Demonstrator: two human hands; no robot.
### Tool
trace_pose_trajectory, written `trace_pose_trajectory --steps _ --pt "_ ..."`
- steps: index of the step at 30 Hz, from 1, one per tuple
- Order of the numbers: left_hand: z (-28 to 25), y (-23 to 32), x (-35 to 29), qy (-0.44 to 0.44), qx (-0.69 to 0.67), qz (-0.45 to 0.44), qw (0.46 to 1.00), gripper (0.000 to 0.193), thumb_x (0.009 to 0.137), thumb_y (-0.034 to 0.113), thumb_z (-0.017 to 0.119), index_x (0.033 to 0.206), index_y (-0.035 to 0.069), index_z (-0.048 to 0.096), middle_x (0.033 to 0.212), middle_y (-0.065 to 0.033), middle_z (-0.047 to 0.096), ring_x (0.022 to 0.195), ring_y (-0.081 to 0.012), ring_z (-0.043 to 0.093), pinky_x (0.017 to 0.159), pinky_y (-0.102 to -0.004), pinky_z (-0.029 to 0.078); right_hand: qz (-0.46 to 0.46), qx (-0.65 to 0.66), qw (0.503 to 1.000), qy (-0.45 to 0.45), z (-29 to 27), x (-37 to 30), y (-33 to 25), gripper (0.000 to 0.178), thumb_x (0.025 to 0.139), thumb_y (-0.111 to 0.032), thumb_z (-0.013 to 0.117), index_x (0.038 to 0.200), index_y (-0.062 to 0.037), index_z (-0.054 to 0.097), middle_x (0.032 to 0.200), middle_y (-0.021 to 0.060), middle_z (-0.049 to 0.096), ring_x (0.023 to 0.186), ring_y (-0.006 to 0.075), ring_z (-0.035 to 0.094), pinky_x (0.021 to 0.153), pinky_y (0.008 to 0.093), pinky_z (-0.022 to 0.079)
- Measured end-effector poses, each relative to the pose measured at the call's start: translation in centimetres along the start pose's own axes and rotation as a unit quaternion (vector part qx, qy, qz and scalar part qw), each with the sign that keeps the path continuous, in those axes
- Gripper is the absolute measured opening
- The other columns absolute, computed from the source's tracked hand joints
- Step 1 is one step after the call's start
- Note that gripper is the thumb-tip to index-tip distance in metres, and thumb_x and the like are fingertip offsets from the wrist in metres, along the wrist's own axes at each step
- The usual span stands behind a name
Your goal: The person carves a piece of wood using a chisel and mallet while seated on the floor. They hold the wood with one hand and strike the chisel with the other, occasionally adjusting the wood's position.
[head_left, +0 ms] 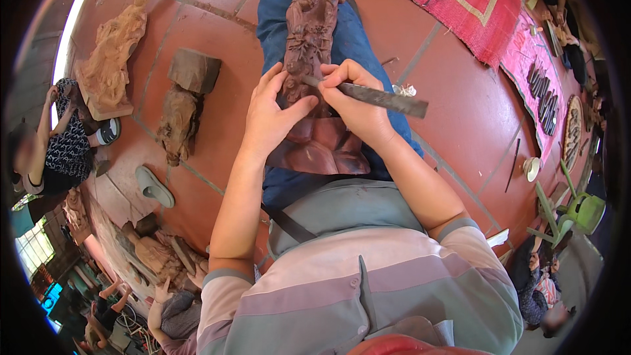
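Note:
A reddish-brown carved wooden statue (312, 23) lies along my lap, its head toward my knees and its broad rock-like base near my waist. My left hand (271, 113) is curved around the lower part of the carving, thumb and fingers on its two sides. In my right hand (358, 106) is a flat, dark grey file-like strip (397, 102), pinched between thumb and fingers. Its inner end touches the carving between my hands, while the other end sticks out to the right. My fingers hide part of the figure there.
On the tiled floor (460, 118) to the left lie a pale carved statue (115, 49), a darker carving (181, 108) and a grey slipper (154, 186). At right, a pink cloth (529, 43) bears several dark tools; a green stool (582, 212) stands nearby. Other people work around the edges.

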State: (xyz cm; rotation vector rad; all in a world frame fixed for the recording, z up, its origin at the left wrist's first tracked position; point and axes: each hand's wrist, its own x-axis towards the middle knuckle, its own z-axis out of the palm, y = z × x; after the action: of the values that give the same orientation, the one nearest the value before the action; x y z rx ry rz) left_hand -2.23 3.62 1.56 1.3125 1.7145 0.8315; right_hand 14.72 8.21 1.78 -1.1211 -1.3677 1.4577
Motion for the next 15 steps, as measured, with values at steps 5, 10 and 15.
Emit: trace_pose_trajectory --steps 5,10,15 --pt "0.0 0.5 0.1 -0.006 0.019 0.000 1.000 0.077 0.069 0.034 0.079 0.129 -0.003 0.050 0.144 -0.0170 0.038 0.132 -0.0306 0.036 0.107 -0.0386 0.032 0.039 0.137 0.990 0.019 -0.9 0.1 1.1 0.007 0.079 0.000 0.061 0.076 -0.0033 0.055 0.092 0.0090 0.065 0.090 0.0142 0.063 0.076 0.0283 0.049" --pt "0.0 0.6 0.0 0.008 0.035 0.007 0.999 0.076 0.068 0.034 0.079 0.128 -0.003 0.051 0.143 -0.0165 0.039 0.132 -0.0308 0.037 0.107 -0.0391 0.033 0.036 0.058 0.998 0.007 0.0 0.3 -0.4 0.011 0.079 0.002 0.061 0.076 -0.0040 0.052 0.094 0.0098 0.065 0.091 0.0115 0.060 0.076 0.0259 0.047" --pt "0.1 0.2 0.1 0.010 0.051 0.020 0.998 0.074 0.069 0.035 0.078 0.128 -0.002 0.052 0.142 -0.0169 0.041 0.131 -0.0310 0.037 0.106 -0.0393 0.034 0.037 0.122 0.992 0.022 -0.5 0.6 -0.1 0.010 0.079 0.001 0.062 0.076 -0.0035 0.053 0.090 0.0088 0.065 0.092 0.0102 0.059 0.076 0.0255 0.047"
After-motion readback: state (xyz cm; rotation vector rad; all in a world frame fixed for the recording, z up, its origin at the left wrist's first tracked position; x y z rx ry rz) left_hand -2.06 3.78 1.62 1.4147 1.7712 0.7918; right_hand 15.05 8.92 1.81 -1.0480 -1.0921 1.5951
